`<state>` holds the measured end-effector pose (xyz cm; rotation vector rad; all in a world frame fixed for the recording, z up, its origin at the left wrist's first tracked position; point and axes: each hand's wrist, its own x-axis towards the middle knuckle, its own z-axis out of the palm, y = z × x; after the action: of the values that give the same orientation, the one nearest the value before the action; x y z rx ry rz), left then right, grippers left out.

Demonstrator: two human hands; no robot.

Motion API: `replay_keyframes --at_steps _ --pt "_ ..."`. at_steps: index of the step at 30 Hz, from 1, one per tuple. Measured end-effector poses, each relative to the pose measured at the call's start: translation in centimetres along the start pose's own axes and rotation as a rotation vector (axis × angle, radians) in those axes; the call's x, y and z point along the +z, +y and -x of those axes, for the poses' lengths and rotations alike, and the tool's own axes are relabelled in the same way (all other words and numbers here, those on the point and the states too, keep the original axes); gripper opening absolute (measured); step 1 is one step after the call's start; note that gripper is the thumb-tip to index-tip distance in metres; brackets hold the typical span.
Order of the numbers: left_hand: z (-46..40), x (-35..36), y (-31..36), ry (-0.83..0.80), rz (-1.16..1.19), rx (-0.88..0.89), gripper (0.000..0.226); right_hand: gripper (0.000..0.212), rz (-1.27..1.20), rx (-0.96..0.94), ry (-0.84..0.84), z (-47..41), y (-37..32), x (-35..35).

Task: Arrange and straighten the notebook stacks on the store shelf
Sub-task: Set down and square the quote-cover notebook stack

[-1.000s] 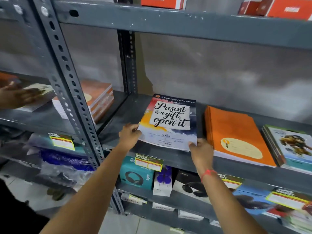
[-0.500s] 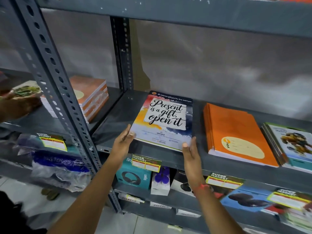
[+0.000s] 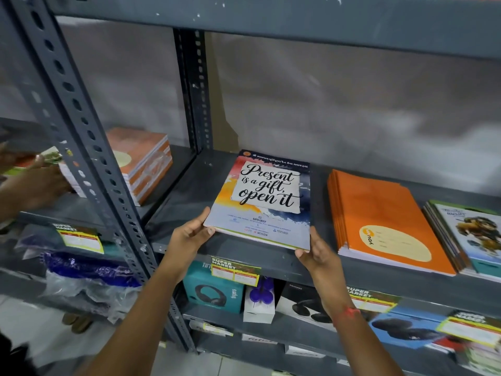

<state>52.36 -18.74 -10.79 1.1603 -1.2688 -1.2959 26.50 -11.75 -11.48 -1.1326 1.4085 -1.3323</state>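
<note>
Hands (image 3: 189, 236) at notebook (image 3: 261, 199) corners

**Both hands raised, palms turned inward**

Two bare forearms reach up and forward from below. The left hand (image 3: 189, 236) has fingers (image 3: 202, 217) extended, thumb tucked beneath. The right hand (image 3: 315, 252) mirrors it, fingers pointing upward, with a red thread around its wrist. The hands stand well apart.

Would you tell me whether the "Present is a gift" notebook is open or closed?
Closed: the notebook shows its full front cover, facing up.
</note>
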Motion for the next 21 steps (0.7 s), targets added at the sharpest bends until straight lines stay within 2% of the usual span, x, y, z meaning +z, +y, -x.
replay_keyframes --at_steps 6,16,21 --pt "-0.07 0.02 0.63 -0.008 0.008 0.017 0.048 0.067 0.017 -0.002 0.005 -0.14 -0.09 -0.13" --pt "-0.21 0.35 -0.09 0.133 0.028 0.037 0.042 0.061 -0.03 0.025 0.106 -0.69 -0.13 0.12" --pt "-0.29 -0.05 0.16 0.041 0.012 0.022 0.047 0.064 -0.004 0.023 0.087 -0.46 -0.29 0.19"
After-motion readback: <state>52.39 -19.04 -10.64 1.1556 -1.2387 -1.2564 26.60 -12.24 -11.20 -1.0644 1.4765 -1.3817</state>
